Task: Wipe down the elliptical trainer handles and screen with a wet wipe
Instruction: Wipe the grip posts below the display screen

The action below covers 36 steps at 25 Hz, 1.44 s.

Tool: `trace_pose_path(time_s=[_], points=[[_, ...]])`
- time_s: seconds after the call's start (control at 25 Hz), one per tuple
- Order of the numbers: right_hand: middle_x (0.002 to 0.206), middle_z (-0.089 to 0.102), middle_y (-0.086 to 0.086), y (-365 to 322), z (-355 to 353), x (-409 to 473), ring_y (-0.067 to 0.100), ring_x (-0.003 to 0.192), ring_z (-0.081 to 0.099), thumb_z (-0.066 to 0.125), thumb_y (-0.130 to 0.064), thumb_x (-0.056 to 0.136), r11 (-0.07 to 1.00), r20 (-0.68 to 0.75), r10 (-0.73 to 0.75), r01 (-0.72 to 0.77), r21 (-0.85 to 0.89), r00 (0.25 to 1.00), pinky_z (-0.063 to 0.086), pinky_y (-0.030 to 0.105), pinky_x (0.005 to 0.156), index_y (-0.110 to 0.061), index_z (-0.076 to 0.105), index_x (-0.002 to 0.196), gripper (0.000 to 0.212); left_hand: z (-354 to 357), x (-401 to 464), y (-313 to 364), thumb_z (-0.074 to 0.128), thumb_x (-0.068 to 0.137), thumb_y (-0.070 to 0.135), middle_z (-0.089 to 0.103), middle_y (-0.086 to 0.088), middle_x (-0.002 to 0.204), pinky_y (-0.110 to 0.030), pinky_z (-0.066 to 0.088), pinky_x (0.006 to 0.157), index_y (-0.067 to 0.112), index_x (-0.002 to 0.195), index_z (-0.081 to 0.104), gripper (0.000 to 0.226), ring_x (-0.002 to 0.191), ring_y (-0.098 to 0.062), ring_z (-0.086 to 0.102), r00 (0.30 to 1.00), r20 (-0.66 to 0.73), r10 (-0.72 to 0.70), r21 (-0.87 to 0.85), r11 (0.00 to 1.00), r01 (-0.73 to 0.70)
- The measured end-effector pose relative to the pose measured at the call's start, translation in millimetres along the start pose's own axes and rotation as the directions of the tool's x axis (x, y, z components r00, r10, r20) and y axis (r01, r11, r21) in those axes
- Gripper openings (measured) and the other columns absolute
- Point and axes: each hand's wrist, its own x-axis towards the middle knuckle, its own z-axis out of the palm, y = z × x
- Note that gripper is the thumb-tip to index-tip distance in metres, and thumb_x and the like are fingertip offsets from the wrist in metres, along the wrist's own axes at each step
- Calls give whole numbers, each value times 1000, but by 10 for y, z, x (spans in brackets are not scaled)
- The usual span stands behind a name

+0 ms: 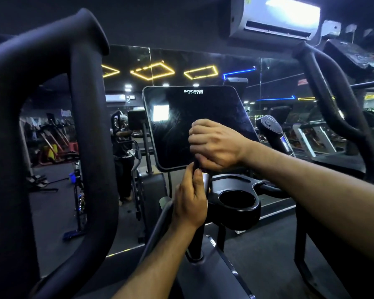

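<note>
The elliptical's black screen [177, 126], marked VIVA FITNESS, stands in the middle and shows smears. My right hand [216, 143] is in front of its lower right part, fingers curled round the top of a dark narrow object [196, 164]. My left hand [190, 203] comes up from below and pinches the lower end of the same object between thumb and fingers. What the object is cannot be made out, and no white wipe shows. The thick black left handle [89, 126] loops close on the left. The right handle [333, 104] curves up at the right.
A black cup holder [255, 209] sits below the screen. A short inner grip with buttons [270, 126] stands right of the screen. A wall mirror [203, 61] behind reflects gym machines and a person. An air conditioner [279, 18] hangs top right.
</note>
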Motion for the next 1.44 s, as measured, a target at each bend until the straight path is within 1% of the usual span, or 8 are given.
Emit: trace_pose_path(time_s=[0.12,0.28,0.4,0.56,0.72,0.96,1.28,1.44], points=[[107,63,9,58,-58,-99,31,113,58,33,-29,103,999,26,-31,31,-22,999,36,47,113,-10,67,105,40,-7,-11,0,39,109,34,70,-18,132,-8,32,84,3,146,56,51,118,-16,57,999,-6,35,-11,999,-35],[97,63,7,94,-34,54,26,92,57,28,-32,102,886,-3,418,-406,223,909,45,42,90,-9,65,94,44,14,-14,-12,35,104,54,75,11,93,-35,55,80,11,140,60,62,85,-12,73,999,-18,43,-86,995,-44],[102,74,2,16,86,4,16,98,65,31,-30,98,319,99,829,-611,725,550,48,36,95,-10,74,97,48,15,-7,-43,27,97,68,77,-6,103,-52,59,78,14,141,58,75,90,-32,75,999,-21,44,-83,995,-45],[96,72,8,-288,54,-88,15,82,65,31,-29,104,-527,516,838,20,850,178,50,32,81,2,70,119,51,31,-10,-51,26,97,75,76,-10,112,-56,59,82,23,145,54,76,100,-34,74,1000,-11,22,-61,998,-23],[94,59,4,-910,52,-123,14,87,54,36,-23,103,-496,461,868,374,784,184,46,29,89,-4,58,125,37,41,13,-131,22,91,88,76,-10,99,-60,59,73,35,139,52,77,87,-38,73,1000,6,17,-68,998,-17],[105,60,14,-722,-128,-1,22,90,56,30,-46,97,-548,507,836,358,756,208,47,31,78,-1,53,124,57,61,28,-130,27,100,67,74,-5,92,-56,58,70,43,128,54,45,83,-41,72,1000,13,-2,-99,995,4],[89,59,0,-1297,-237,94,6,80,58,25,-43,105,-512,502,834,-17,859,229,51,18,69,-22,60,106,41,11,7,-117,26,101,57,69,3,133,-24,44,99,24,154,47,65,122,-14,63,997,59,42,-79,996,-37],[163,18,-20,-1564,-56,108,-10,148,17,29,-43,96,-285,381,896,-363,887,228,18,23,124,-35,21,158,63,-25,14,-89,25,101,61,74,7,119,-25,49,99,41,159,29,62,110,-3,68,996,82,34,-114,993,-24]])
